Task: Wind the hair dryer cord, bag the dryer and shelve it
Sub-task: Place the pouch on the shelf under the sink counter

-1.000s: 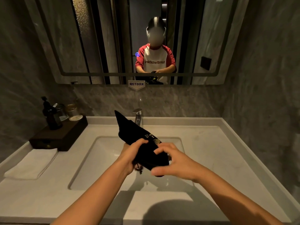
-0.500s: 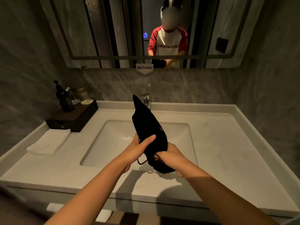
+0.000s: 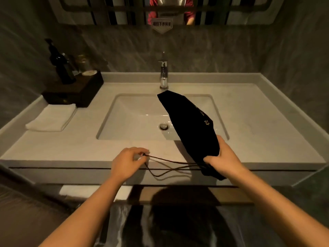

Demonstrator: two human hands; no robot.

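Observation:
A black cloth drawstring bag (image 3: 191, 124) with gold lettering slants over the right side of the sink; the hair dryer itself is hidden, presumably inside. My right hand (image 3: 223, 157) grips the bag near its gathered mouth, at the counter's front edge. My left hand (image 3: 127, 162) pinches the end of the bag's thin drawstring (image 3: 169, 164), which is stretched out to the left in loops in front of the counter edge.
The white counter (image 3: 258, 125) holds a sunken basin (image 3: 135, 120) with a chrome tap (image 3: 163, 75). At the back left a dark tray (image 3: 74, 91) carries a pump bottle and jars, with a folded white towel (image 3: 51, 118) before it. A shelf (image 3: 229, 195) runs beneath the counter.
My left hand let go of the bag and pulled the drawstring out to the left. The bag tilted right over the basin. The view dropped toward the counter's front.

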